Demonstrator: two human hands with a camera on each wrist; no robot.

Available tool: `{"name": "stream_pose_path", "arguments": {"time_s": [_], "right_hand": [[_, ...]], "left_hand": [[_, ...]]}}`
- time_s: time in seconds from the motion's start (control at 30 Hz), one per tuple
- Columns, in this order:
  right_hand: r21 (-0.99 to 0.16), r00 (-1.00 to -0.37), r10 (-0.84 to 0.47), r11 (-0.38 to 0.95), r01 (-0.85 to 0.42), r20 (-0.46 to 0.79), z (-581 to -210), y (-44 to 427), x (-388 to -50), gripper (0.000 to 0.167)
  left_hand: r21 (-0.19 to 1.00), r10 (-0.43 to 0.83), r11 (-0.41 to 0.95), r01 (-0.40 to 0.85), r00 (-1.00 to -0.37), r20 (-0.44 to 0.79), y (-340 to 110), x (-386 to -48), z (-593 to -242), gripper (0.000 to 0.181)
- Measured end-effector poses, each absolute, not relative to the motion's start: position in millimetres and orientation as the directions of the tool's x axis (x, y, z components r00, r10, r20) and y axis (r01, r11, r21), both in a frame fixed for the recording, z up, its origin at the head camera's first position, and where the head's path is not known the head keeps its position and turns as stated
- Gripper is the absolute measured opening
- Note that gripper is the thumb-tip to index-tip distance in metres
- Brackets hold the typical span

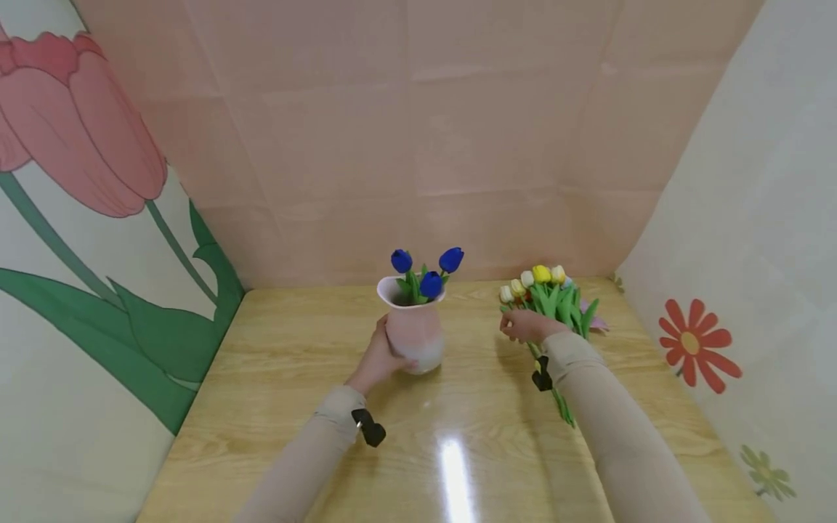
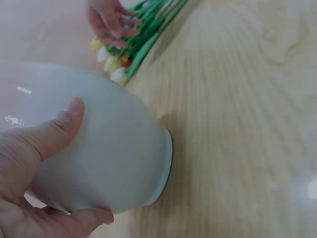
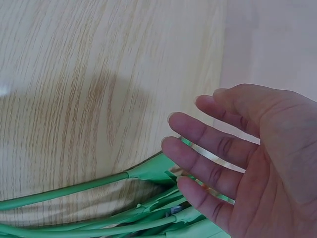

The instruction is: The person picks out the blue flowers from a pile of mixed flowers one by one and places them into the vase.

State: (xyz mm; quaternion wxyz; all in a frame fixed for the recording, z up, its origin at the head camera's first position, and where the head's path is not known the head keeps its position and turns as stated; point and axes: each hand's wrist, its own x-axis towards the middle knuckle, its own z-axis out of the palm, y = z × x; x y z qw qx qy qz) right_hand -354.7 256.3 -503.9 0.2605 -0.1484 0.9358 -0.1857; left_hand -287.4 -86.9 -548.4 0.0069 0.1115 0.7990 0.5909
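My left hand grips the side of a pink and white vase with a flared rim. In the left wrist view, thumb and fingers curve round the lower body of the vase, whose base is on or very close to the table. Three blue tulips stand in its mouth. To the right, my right hand hovers over a lying bunch of tulips with yellow and white heads. The right wrist view shows its fingers loosely bent and holding nothing, above green stems.
The wooden table meets a pinkish-brown backdrop at the back. Light panels flank it, with a large painted tulip on the left and a red flower on the right. A pinkish-purple flower lies beside the bunch.
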Motion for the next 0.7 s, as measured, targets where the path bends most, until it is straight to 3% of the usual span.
{"name": "stream_pose_path", "arguments": {"time_s": [0.3,0.7], "right_hand": [[-0.421,-0.817,-0.38,0.887,-0.189,-0.433,-505.2,257.1,-353.0,0.023],[-0.434,-0.813,-0.381,0.883,-0.178,-0.44,-499.2,255.7,-351.6,0.025]], "left_hand": [[0.949,0.181,0.276,0.151,-0.978,0.103,-69.7,-318.0,-543.2,0.112],[0.944,0.171,0.308,0.12,-0.983,0.069,-65.6,-327.4,-536.6,0.112]]}}
